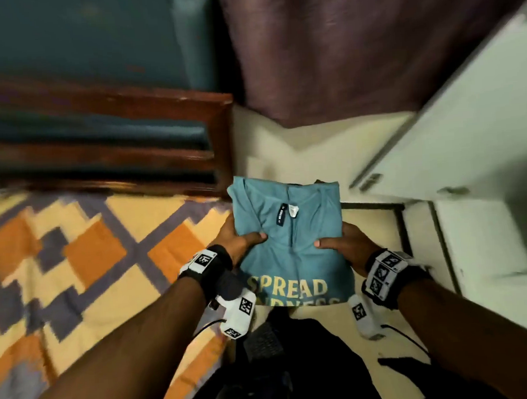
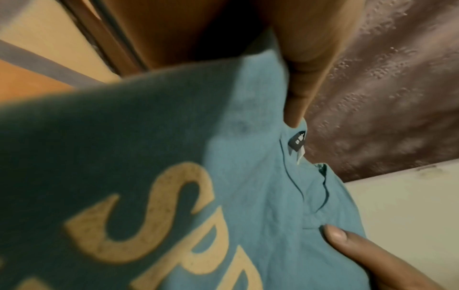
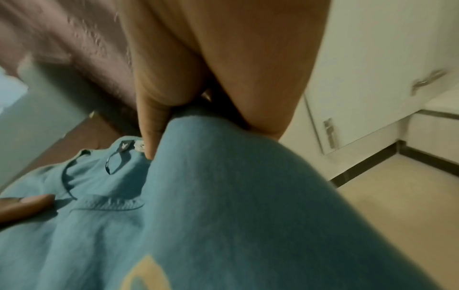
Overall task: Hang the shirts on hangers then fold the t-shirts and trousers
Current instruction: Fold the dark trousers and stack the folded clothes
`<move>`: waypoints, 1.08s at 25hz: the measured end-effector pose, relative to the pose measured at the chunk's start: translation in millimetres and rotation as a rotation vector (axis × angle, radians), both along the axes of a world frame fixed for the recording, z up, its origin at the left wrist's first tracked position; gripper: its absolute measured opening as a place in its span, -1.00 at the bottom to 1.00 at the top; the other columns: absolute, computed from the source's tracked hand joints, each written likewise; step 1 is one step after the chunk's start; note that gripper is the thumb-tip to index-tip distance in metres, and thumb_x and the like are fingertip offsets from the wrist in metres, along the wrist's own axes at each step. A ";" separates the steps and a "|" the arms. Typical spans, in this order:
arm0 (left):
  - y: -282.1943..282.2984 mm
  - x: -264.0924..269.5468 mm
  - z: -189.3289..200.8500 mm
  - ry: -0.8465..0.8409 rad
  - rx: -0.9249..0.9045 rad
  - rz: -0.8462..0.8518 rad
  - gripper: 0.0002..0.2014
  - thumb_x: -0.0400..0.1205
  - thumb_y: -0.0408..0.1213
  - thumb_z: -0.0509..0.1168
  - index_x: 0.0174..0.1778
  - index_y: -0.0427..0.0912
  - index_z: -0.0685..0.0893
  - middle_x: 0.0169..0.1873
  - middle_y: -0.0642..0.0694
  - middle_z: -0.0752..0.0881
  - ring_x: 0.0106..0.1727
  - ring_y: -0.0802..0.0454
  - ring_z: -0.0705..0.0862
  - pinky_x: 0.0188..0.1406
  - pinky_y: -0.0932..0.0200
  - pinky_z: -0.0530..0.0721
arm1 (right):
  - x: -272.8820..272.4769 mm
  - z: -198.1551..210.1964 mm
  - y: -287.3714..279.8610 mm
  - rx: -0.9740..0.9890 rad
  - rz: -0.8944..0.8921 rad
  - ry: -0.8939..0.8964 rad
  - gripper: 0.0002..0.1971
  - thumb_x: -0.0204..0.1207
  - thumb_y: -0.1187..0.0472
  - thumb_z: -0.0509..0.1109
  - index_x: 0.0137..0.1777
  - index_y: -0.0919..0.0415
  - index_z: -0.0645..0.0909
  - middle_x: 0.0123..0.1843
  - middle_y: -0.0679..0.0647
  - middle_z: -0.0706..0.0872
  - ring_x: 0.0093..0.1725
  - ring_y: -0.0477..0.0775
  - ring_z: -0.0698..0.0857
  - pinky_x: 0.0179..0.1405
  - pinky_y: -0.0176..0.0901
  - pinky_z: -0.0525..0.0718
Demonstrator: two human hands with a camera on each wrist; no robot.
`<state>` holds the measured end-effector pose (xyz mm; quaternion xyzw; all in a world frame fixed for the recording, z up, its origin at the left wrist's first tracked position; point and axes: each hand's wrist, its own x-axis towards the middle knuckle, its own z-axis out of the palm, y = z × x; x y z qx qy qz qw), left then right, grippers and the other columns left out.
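- On our left lies the bed with its orange-and-purple patterned bedspread (image 1: 74, 257), and beyond it the dark wooden bed frame (image 1: 164, 103).
- Our left hand (image 1: 238, 242) grips the left edge of the folded teal t-shirt (image 1: 288, 225): the thumb lies flat on top, and the fingers, hidden from the head camera, look to be tucked underneath.
- The t-shirt is held in the air between both hands, above the cream floor (image 1: 284, 148) just off the bed's corner, neck label (image 1: 283, 212) up and the yellow "SPREAD" print (image 1: 287, 287) towards us.
- Our right hand (image 1: 348, 245) pinches the right edge the same way, thumb on top; the right wrist view shows the cloth bulging over the fingers.
- Further right stands the white wardrobe door (image 1: 438, 145), hanging open, and a purple curtain (image 1: 339, 46) drapes behind.
- To finish this step well, we judge that we should keep both thumbs pressing evenly so the layers do not slide, carry the bundle level, and set it down flat before we let go.
- The loose lower edge near the print could flop open if we tilt it.
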<state>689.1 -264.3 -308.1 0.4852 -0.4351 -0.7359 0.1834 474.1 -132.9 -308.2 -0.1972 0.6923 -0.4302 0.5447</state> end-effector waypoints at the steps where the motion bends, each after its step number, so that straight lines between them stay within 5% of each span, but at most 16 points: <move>1: 9.3 -31.7 14.1 0.013 0.001 -0.075 -0.29 0.28 -0.55 0.52 0.37 -0.28 0.47 0.10 -0.23 0.74 0.02 -0.18 0.75 -0.04 -0.07 0.74 | -19.1 16.1 29.6 -0.024 -0.086 0.021 -0.59 0.28 0.47 0.58 0.14 0.23 0.70 0.12 0.18 0.80 0.14 0.21 0.76 0.17 0.07 0.71; 3: 32.1 -103.4 43.0 0.054 0.020 -0.225 -0.37 0.19 -0.58 0.43 0.24 -0.31 0.57 -0.15 -0.19 0.80 -0.22 -0.16 0.78 -0.29 0.02 0.74 | -61.1 43.7 91.0 -0.067 -0.293 0.066 -0.66 0.37 0.47 0.53 0.12 0.20 0.70 0.10 0.16 0.81 0.10 0.19 0.78 0.13 0.05 0.72; 5: 58.0 -176.0 69.3 0.105 0.052 -0.383 -0.42 0.11 -0.55 0.32 0.13 -0.34 0.61 -0.28 -0.22 0.79 -0.32 -0.20 0.76 -0.33 0.00 0.74 | -103.9 67.2 144.8 -0.127 -0.490 0.122 -0.66 0.35 0.42 0.56 0.11 0.19 0.70 0.08 0.16 0.81 0.07 0.19 0.79 0.11 0.07 0.74; 8: 99.3 -266.8 104.8 0.190 0.025 -0.557 -0.44 0.13 -0.52 0.34 0.12 -0.35 0.63 -0.17 -0.30 0.78 -0.22 -0.23 0.74 -0.19 -0.07 0.75 | -153.9 100.5 202.1 -0.214 -0.696 0.190 -0.67 0.30 0.40 0.58 0.06 0.20 0.69 0.05 0.22 0.81 0.03 0.25 0.78 0.06 0.10 0.75; 15: 227.8 -485.0 228.3 0.416 -0.175 -0.880 -0.57 0.16 -0.55 0.38 -0.02 -0.30 0.68 -0.28 -0.17 0.81 -0.27 -0.15 0.76 -0.36 0.11 0.74 | -284.7 214.0 329.6 -0.334 -1.093 0.519 -0.63 0.30 0.28 0.58 0.12 0.13 0.66 0.01 0.10 0.82 0.04 0.16 0.79 0.06 0.08 0.76; 19: 278.5 -600.6 307.9 0.501 -0.260 -1.031 -0.70 0.44 -0.68 0.29 0.03 -0.33 0.67 -0.17 -0.26 0.78 -0.20 -0.21 0.74 -0.25 0.06 0.72 | -351.6 289.6 382.5 -0.365 -1.251 0.716 -0.73 0.48 0.33 0.46 0.15 0.10 0.63 0.01 0.01 0.78 -0.01 0.03 0.75 -0.05 -0.14 0.71; 23: 331.4 -718.8 365.8 0.499 -0.391 -1.276 -0.63 0.47 -0.67 0.32 0.21 -0.45 0.62 0.10 -0.38 0.72 0.08 -0.34 0.70 0.10 -0.11 0.66 | -426.5 335.8 436.4 -0.293 -1.341 0.837 -0.72 0.46 0.33 0.46 0.17 0.14 0.67 0.06 0.09 0.80 0.05 0.14 0.77 0.14 0.08 0.72; 27: 388.1 -815.5 394.8 0.441 -0.636 -1.457 -0.55 0.46 -0.61 0.42 0.29 -0.48 0.57 0.22 -0.32 0.66 0.18 -0.27 0.65 0.05 0.03 0.59 | -493.8 366.1 481.4 -0.086 -1.371 0.898 -0.80 0.47 0.35 0.47 0.06 0.14 0.65 0.02 0.11 0.77 0.06 0.19 0.74 0.22 0.09 0.67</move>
